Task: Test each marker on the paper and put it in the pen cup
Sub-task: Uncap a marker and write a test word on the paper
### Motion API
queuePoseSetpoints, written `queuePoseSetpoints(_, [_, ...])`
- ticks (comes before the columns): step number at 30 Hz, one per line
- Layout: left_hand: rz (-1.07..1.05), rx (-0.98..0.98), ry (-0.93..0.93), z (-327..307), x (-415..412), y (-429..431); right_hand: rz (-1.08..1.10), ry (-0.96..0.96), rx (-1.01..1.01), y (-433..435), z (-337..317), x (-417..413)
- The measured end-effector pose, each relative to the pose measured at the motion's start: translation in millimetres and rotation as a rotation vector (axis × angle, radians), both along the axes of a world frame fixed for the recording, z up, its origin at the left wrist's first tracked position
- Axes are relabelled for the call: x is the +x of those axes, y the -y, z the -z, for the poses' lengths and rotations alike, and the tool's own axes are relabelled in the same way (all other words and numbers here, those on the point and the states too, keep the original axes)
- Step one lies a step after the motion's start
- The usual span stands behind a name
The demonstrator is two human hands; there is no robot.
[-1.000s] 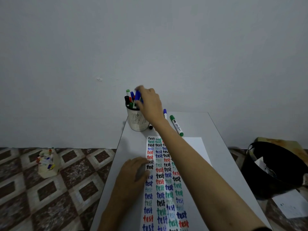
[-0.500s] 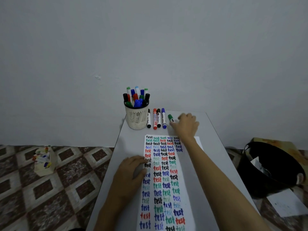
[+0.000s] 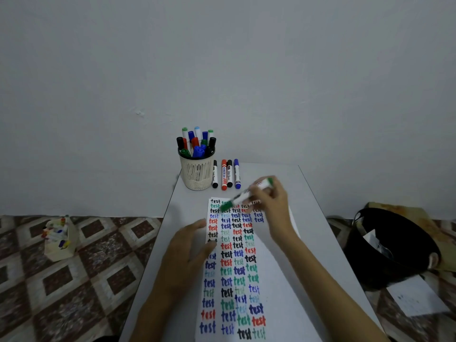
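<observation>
Cylindrical green marker (image 3: 240, 199) gripped in right hand (image 3: 274, 203) fingers, left hand (image 3: 190, 248) fingers flat on white paper (image 3: 278, 292)

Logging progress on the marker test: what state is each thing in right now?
Green marker: capped, tilted, gripped by right hand.
Paper: flat, partly filled with test words.
Left hand: fingers straight, resting on paper.
Pen cup: upright, holding many markers.
Four loose markers: capped, lying beside the cup.

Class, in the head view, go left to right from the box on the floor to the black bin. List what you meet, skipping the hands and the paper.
box of markers on the floor → pen cup → first black marker → red marker → second black marker → blue marker → black bin
</observation>
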State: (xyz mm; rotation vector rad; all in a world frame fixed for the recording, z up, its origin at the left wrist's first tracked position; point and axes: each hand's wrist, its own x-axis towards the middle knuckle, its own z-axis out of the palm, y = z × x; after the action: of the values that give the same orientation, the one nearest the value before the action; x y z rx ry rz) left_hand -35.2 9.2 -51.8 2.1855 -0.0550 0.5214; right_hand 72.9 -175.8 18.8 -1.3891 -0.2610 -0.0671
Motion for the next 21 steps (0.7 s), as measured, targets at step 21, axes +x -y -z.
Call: queuePoseSetpoints(21, [0.238, -0.152, 0.009, -16, -14, 11, -0.413, -0.163, 0.006, -28, 18, -60])
